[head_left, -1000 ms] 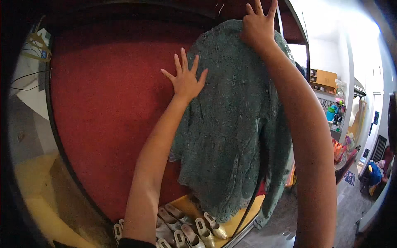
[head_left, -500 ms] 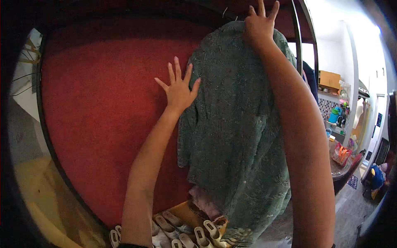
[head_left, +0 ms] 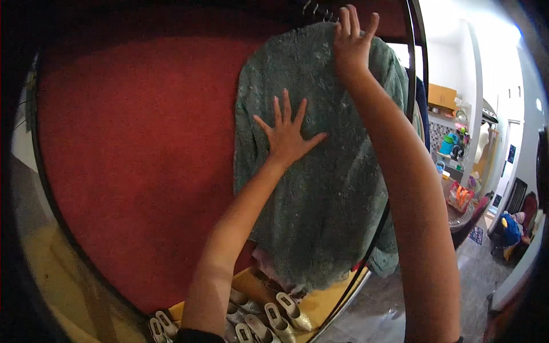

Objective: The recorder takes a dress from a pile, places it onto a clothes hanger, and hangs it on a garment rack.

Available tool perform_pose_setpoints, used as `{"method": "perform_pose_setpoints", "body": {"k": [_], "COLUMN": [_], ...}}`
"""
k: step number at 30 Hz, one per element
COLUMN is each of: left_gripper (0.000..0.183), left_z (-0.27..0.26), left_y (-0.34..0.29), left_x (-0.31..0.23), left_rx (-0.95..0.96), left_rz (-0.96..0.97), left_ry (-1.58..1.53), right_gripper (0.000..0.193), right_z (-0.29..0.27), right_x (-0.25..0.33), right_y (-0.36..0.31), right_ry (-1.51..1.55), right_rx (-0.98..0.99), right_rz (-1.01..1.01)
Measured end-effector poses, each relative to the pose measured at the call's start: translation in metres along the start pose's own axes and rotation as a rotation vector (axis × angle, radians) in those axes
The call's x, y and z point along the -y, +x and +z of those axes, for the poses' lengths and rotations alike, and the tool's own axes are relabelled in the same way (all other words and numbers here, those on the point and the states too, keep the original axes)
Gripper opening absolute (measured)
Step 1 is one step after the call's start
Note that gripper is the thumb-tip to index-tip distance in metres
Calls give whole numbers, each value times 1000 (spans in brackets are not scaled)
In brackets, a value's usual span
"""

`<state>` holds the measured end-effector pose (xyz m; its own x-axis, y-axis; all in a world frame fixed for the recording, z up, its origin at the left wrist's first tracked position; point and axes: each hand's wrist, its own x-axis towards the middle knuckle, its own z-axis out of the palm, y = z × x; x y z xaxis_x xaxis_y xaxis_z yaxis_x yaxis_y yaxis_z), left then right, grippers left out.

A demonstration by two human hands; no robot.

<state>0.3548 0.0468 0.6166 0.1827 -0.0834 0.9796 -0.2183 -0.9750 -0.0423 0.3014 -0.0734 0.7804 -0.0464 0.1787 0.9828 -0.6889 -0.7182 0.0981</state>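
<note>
A grey-green garment (head_left: 320,188) with a raised pattern hangs in front of a red cloth panel (head_left: 137,154). My left hand (head_left: 289,140) lies open over the middle of the garment, its fingers spread and pointing up. At the garment's top edge is my right hand (head_left: 353,48), raised high with its fingers stretched upward and the thumb not clearly visible. Just left of it, metal hanger hooks (head_left: 311,8) show above the cloth. How the garment is held up at the top is partly hidden. A pinkish cloth (head_left: 269,264) peeks out below its left side.
Several pale slip-on shoes (head_left: 280,320) stand on a yellow surface (head_left: 326,297) below. A dark frame post (head_left: 420,68) rises at the right, with other clothes behind it. Farther right are a round table (head_left: 457,214) with a bag (head_left: 460,196) and a wall cabinet (head_left: 442,97).
My left hand has moved right, from the garment's left edge onto its middle. The garment hangs wider and flatter, and its lower part has swung up, uncovering the yellow surface and a dark frame bar.
</note>
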Motion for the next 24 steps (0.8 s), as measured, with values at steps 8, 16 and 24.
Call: {"method": "perform_pose_setpoints", "body": {"k": [8, 16, 24], "left_gripper": [84, 70, 68], "left_z": [72, 81, 69], "left_y": [-54, -134, -221], "left_x": [24, 64, 84], "left_rx": [88, 219, 432], "left_rz": [-140, -149, -196], "left_ry": [150, 225, 240], "right_gripper": [54, 67, 70], "right_z": [15, -40, -41], "right_x": [32, 24, 57], "right_y": [-197, -272, -106], "right_ry": [319, 825, 713], "right_rx": [340, 381, -172], "right_rz": [-180, -311, -362]}}
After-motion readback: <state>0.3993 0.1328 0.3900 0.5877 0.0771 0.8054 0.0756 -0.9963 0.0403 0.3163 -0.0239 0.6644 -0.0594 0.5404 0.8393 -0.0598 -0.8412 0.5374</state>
